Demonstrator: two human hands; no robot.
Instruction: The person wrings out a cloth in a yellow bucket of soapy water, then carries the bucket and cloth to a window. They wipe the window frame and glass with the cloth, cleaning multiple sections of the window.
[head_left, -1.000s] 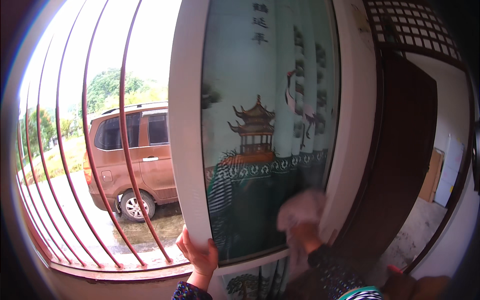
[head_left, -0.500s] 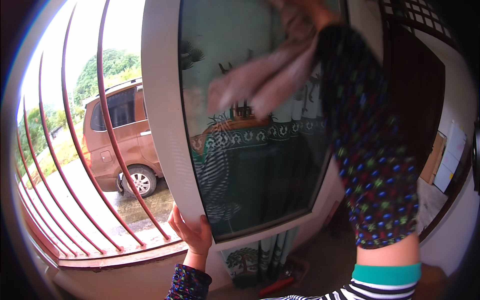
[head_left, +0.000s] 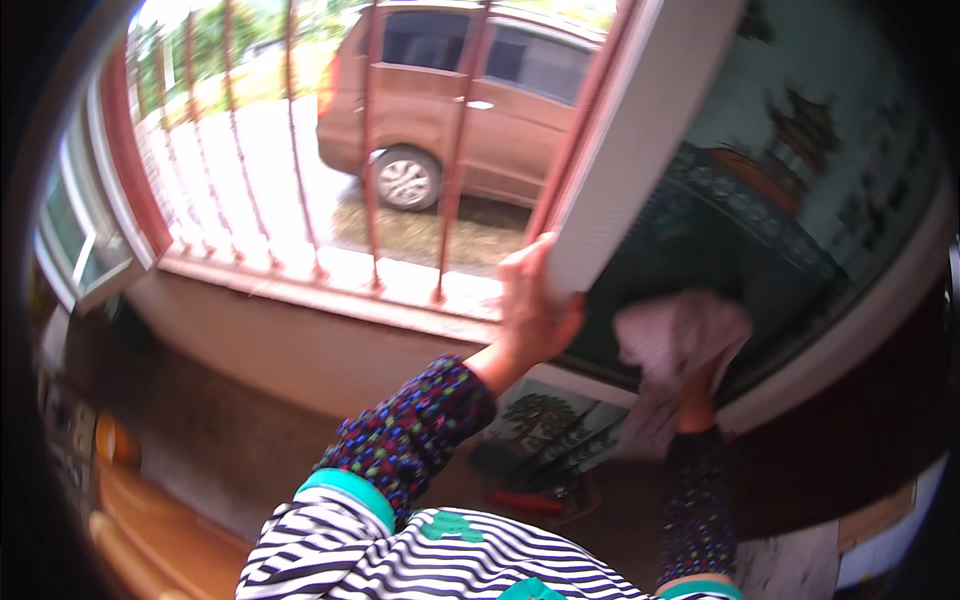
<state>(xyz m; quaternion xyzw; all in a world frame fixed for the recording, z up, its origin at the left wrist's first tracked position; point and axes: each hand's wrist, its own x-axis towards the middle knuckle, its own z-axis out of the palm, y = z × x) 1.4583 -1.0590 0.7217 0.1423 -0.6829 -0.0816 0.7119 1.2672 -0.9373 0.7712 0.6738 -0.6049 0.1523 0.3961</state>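
Note:
My left hand grips the lower corner of a white window frame that stands swung inward. Its glass pane reflects a picture with a pagoda. My right hand presses a pale pink cloth against the lower part of the pane; the cloth covers most of the hand. Both forearms wear dark sleeves with coloured dots and teal cuffs.
Red metal window bars close the opening over a white sill. Outside, a brown car stands on a wet drive. Below the sill hang a small picture and a red object. Wooden furniture sits lower left.
My right hand has swept the cloth from the top of the pane down to its lower part. My head has tilted down, so the sill and floor now show. The left hand keeps its grip.

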